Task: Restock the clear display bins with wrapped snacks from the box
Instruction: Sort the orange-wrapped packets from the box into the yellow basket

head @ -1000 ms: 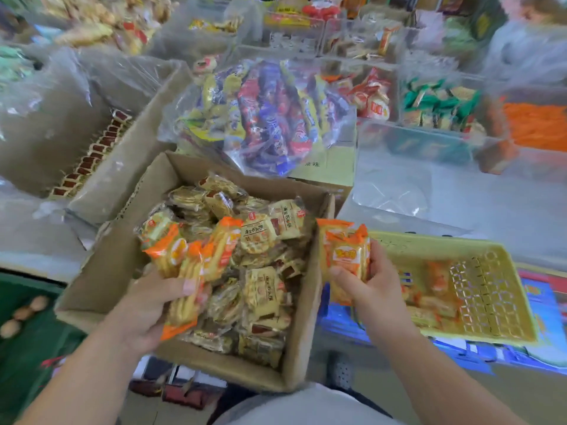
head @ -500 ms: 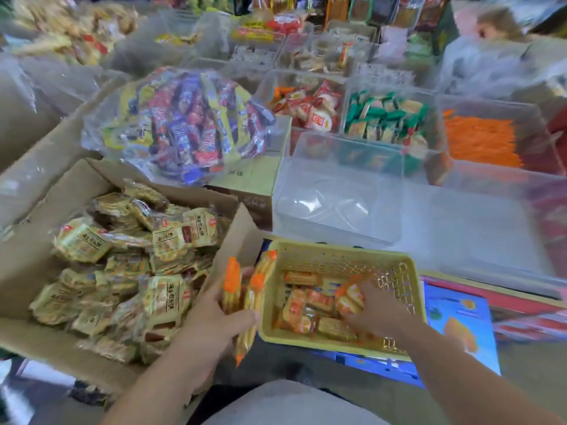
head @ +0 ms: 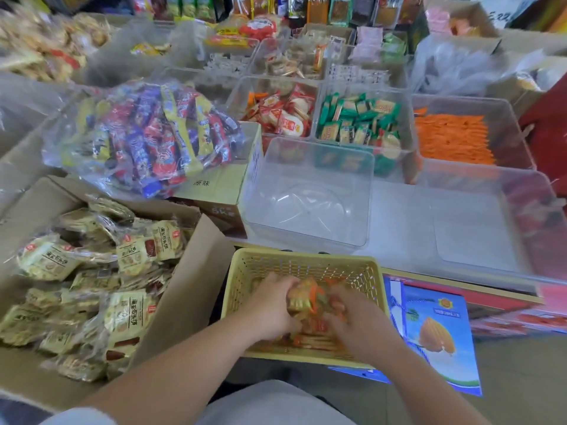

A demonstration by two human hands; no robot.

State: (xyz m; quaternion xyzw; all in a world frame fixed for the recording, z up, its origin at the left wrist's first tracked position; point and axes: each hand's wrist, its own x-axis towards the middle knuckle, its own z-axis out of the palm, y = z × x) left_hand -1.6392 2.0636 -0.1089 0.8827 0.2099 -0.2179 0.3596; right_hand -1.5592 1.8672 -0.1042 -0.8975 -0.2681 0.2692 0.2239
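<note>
A yellow plastic basket (head: 306, 262) sits in front of me and holds orange-edged wrapped snacks (head: 306, 299). Both hands are inside it. My left hand (head: 273, 305) grips a bunch of these snacks from the left. From the right, my right hand (head: 356, 314) curls over the same pile; motion blurs its fingers. The open cardboard box (head: 184, 286) at the left holds several pale yellow wrapped snacks (head: 129, 256). An empty clear display bin (head: 306, 194) stands just behind the basket.
A clear bag of mixed red, blue and yellow bars (head: 147, 133) lies on a carton behind the box. Further back, clear bins hold red snacks (head: 282, 115), green snacks (head: 359, 121) and orange snacks (head: 454, 139). A blue printed carton (head: 435, 332) lies under the basket's right side.
My left hand carried orange-edged snacks from the cardboard box into the yellow basket. My right hand went into the basket with its packets and stays there. The view swung right.
</note>
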